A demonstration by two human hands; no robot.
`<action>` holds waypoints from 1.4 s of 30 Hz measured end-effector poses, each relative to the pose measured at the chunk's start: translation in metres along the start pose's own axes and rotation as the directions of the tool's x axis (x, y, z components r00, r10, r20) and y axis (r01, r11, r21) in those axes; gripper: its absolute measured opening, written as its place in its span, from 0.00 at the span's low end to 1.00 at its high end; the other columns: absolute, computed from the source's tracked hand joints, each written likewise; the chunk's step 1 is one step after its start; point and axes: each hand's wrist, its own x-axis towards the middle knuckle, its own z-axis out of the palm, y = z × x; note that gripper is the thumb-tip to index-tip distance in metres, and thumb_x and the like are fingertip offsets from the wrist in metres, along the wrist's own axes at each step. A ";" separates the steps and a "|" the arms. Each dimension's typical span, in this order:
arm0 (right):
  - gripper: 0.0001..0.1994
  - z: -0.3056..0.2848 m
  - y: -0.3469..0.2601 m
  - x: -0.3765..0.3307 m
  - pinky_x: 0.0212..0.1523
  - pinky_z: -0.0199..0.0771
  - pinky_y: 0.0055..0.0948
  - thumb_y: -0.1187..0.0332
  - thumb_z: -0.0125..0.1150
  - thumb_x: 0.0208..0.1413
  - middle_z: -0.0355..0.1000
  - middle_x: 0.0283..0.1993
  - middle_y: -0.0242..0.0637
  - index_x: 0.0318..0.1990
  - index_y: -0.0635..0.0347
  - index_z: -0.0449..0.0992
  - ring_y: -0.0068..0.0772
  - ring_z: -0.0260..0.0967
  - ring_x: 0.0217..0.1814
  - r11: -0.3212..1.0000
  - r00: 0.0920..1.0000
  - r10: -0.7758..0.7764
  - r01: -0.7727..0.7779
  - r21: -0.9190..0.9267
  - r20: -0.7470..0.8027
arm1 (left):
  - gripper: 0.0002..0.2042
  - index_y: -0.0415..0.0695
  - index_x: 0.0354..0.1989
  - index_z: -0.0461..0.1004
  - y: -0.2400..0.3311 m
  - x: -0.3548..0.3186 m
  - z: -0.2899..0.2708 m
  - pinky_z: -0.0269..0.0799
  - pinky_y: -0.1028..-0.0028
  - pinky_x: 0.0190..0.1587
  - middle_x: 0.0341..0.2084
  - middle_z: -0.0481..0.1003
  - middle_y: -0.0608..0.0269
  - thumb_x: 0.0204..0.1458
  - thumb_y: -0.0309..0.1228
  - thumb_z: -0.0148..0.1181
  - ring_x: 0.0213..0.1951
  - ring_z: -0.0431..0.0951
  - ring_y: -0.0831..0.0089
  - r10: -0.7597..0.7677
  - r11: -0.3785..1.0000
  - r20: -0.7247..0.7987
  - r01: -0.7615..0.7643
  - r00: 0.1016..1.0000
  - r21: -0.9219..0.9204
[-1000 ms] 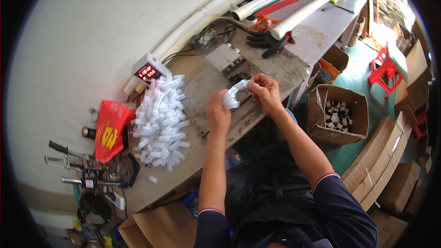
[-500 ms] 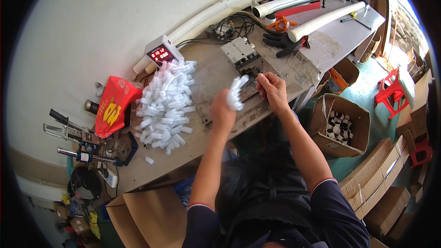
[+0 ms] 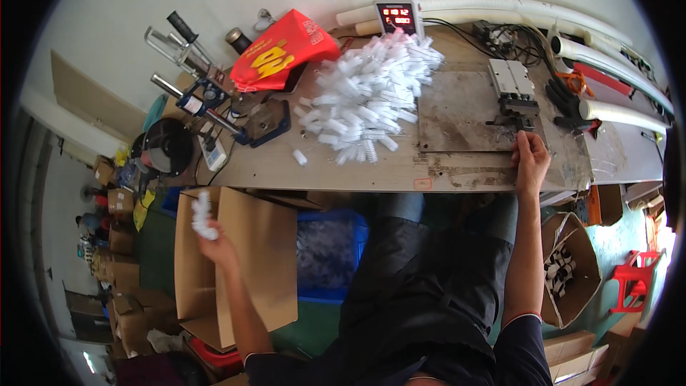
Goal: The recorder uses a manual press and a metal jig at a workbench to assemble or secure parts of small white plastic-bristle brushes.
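Observation:
My left hand [image 3: 218,249] is closed around a bunch of small white bristle brushes [image 3: 201,213]. It is over the open cardboard box [image 3: 250,264] to the left of my legs, slightly blurred. At the workbench's front edge, my right hand [image 3: 530,161] has its fingers pinched together, just in front of a small metal clamping device [image 3: 513,86]. Whatever those fingers hold is too small to make out. A big heap of similar white brushes [image 3: 371,96] lies on the bench [image 3: 457,171], and a single brush [image 3: 299,157] is apart at its left.
Behind the heap stands a box with a red digital display [image 3: 397,13]. A red bag [image 3: 282,53] and a hand-lever press [image 3: 207,100] are at the left. Long white tubes [image 3: 500,7] run along the wall. Below sit a blue crate [image 3: 332,289] and a carton of black-and-white pieces [image 3: 572,279].
My left hand has swung from the bench, beside the clamping device, down left to the cardboard box with the brushes. My right hand stays by the device. The view has turned left.

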 end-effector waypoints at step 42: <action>0.10 0.003 -0.013 -0.007 0.23 0.62 0.17 0.63 0.61 0.67 0.72 0.27 0.24 0.37 0.60 0.78 0.11 0.62 0.23 0.998 1.000 0.018 -0.019 -0.060 -0.015 | 0.14 0.40 0.51 0.72 0.199 -0.033 0.243 0.68 0.53 0.55 0.45 0.77 0.50 0.57 0.25 0.61 0.53 0.73 0.49 0.590 0.787 0.615 -0.543 0.523 -0.292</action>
